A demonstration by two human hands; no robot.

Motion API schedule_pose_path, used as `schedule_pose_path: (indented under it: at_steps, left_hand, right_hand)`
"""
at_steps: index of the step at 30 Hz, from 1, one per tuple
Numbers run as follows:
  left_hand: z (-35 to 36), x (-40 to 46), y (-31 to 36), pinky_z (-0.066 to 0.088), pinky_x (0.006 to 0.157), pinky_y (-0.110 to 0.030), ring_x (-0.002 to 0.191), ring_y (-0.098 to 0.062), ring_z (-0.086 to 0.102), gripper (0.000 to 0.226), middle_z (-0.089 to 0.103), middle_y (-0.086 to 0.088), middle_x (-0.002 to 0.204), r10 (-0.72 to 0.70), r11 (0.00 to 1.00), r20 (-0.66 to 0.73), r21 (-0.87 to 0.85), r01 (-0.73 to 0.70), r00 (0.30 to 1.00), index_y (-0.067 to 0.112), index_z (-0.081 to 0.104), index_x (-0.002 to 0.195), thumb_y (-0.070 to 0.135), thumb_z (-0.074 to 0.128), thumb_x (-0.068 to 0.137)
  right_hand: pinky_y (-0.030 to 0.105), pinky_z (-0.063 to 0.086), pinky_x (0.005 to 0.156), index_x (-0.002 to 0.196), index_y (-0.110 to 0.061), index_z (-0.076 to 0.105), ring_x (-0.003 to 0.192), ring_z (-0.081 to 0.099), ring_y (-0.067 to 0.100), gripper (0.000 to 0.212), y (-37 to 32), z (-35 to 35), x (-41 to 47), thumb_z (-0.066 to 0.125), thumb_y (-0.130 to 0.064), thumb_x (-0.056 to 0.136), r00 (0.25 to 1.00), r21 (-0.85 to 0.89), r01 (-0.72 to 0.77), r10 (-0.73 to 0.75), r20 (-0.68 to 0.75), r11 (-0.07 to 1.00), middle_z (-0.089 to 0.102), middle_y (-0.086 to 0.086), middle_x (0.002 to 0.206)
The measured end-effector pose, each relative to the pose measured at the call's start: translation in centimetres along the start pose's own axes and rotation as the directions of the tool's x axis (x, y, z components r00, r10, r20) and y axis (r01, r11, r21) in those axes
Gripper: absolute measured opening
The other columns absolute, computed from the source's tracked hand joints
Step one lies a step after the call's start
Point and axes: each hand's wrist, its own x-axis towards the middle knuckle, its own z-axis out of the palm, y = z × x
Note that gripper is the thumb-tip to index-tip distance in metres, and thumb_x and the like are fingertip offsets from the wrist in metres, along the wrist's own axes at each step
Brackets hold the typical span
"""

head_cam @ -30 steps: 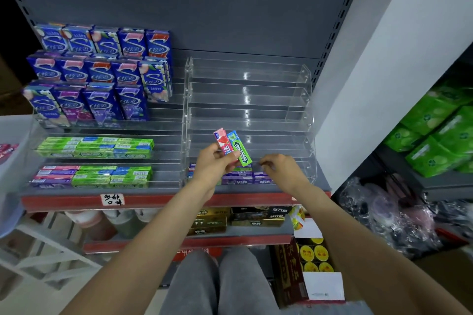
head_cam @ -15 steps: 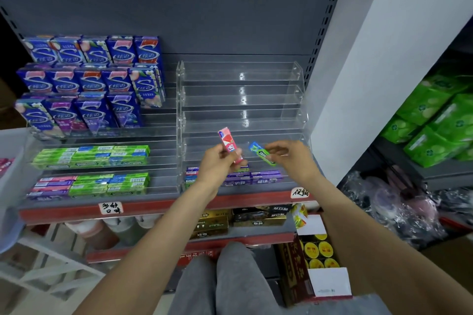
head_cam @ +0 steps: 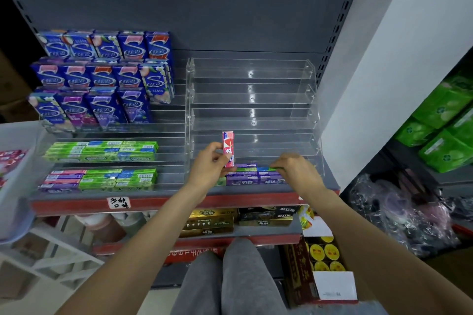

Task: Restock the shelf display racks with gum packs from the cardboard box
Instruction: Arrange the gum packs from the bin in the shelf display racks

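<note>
My left hand [head_cam: 210, 165] holds a pink and red gum pack [head_cam: 228, 147] upright in front of the clear acrylic rack [head_cam: 253, 100] on the right of the shelf. My right hand [head_cam: 297, 170] pinches a green gum pack [head_cam: 267, 168] flat over the rack's bottom tier, on top of the purple gum packs [head_cam: 252, 178] lying there. The rack's upper tiers hold nothing. No cardboard box of gum shows clearly.
A left rack holds blue and purple gum boxes [head_cam: 102, 77] above rows of green gum packs [head_cam: 102, 152]. A red shelf edge [head_cam: 158, 203] runs below. Gold boxes [head_cam: 210, 221] sit on the lower shelf. Green packages [head_cam: 445, 120] fill a shelf at right. My knees [head_cam: 225, 276] are below.
My right hand took the green pack from my left hand and lowered it onto the bottom tier. The left hand keeps the pink pack and has turned it upright.
</note>
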Motion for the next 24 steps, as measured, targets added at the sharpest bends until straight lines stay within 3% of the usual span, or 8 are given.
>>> schedule_pose_path:
  at_steps: [6,11,13,15,17,19,22,24]
  left_hand:
    - [0.7,-0.4,-0.1,0.047,0.066,-0.017,0.08,-0.011,0.061,0.028,0.06,-0.004,0.106,-0.013,0.989,0.053,0.151,0.004,0.999,0.011,0.052,0.124,0.011,0.046,0.097]
    - [1.0,-0.6,0.4,0.05,0.083,-0.033,0.084,-0.014,0.061,0.027,0.063,-0.006,0.111,0.042,0.971,0.087,0.23,-0.061,0.995,0.011,0.057,0.121,0.013,0.053,0.094]
    - [1.1,-0.5,0.5,0.051,0.084,-0.032,0.088,-0.014,0.06,0.026,0.063,-0.004,0.11,0.079,0.949,0.098,0.299,-0.105,0.992,0.012,0.058,0.12,0.013,0.055,0.093]
    - [1.4,-0.5,0.8,0.05,0.086,-0.032,0.095,-0.014,0.059,0.026,0.064,-0.002,0.108,0.125,0.915,0.11,0.371,-0.158,0.986,0.012,0.06,0.118,0.014,0.056,0.093]
    - [2.0,-0.6,1.5,0.047,0.081,-0.027,0.092,-0.013,0.058,0.026,0.065,-0.002,0.104,0.186,0.869,0.152,0.435,-0.235,0.971,0.013,0.062,0.118,0.014,0.056,0.093]
    - [2.9,-0.8,2.0,0.042,0.076,-0.022,0.087,-0.01,0.055,0.025,0.065,-0.002,0.103,0.234,0.827,0.196,0.475,-0.301,0.952,0.014,0.062,0.118,0.016,0.056,0.093]
    - [3.4,-0.8,1.9,0.041,0.086,-0.021,0.101,-0.011,0.055,0.029,0.062,0.0,0.114,0.294,0.746,0.19,0.568,-0.349,0.937,0.015,0.057,0.123,0.02,0.055,0.094]
    - [3.0,-0.5,0.9,0.037,0.099,-0.027,0.12,-0.015,0.047,0.039,0.053,0.0,0.129,0.329,0.555,0.223,0.74,-0.379,0.918,0.016,0.049,0.132,0.026,0.053,0.095]
  right_hand:
    - [0.037,0.053,0.082,0.114,-0.011,0.065,0.099,0.062,0.026,0.026,-0.5,-0.4,-0.5,0.045,-0.016,0.098,0.998,0.063,-0.012,0.009,0.054,0.998,0.066,0.01,0.113]
    - [0.031,0.049,0.085,0.121,-0.013,0.062,0.103,0.06,0.024,0.028,-0.9,-0.6,-0.6,0.048,-0.015,0.097,1.0,0.127,-0.025,0.025,0.002,0.992,0.062,0.008,0.119]
    - [0.021,0.045,0.087,0.122,-0.013,0.062,0.103,0.06,0.016,0.029,-1.0,-1.1,-0.6,0.053,-0.014,0.094,0.996,0.349,-0.045,0.069,-0.058,0.936,0.064,0.005,0.12]
    - [0.016,0.045,0.088,0.123,-0.015,0.06,0.1,0.059,0.009,0.032,-1.4,-2.2,-1.0,0.057,-0.012,0.092,0.986,0.655,-0.071,0.151,-0.066,0.753,0.066,0.002,0.114]
    - [0.021,0.049,0.089,0.124,-0.017,0.059,0.098,0.061,0.01,0.035,-1.8,-3.2,-1.5,0.061,-0.015,0.09,0.99,0.811,-0.068,0.141,-0.018,0.581,0.065,0.001,0.11]
    - [0.023,0.052,0.086,0.117,-0.011,0.063,0.094,0.064,0.016,0.03,-1.8,-3.8,-1.9,0.064,-0.012,0.087,0.994,0.848,-0.036,0.108,-0.025,0.529,0.067,0.007,0.105]
    - [0.015,0.052,0.08,0.1,-0.008,0.068,0.086,0.065,0.014,0.015,-1.0,-3.9,-1.9,0.065,-0.006,0.085,0.982,0.817,-0.022,0.165,-0.09,0.576,0.068,0.003,0.094]
    - [0.004,0.046,0.071,0.098,-0.01,0.069,0.079,0.061,0.006,0.014,0.0,-3.6,-1.9,0.063,-0.005,0.086,0.961,0.749,-0.065,0.244,-0.132,0.66,0.066,-0.002,0.091]
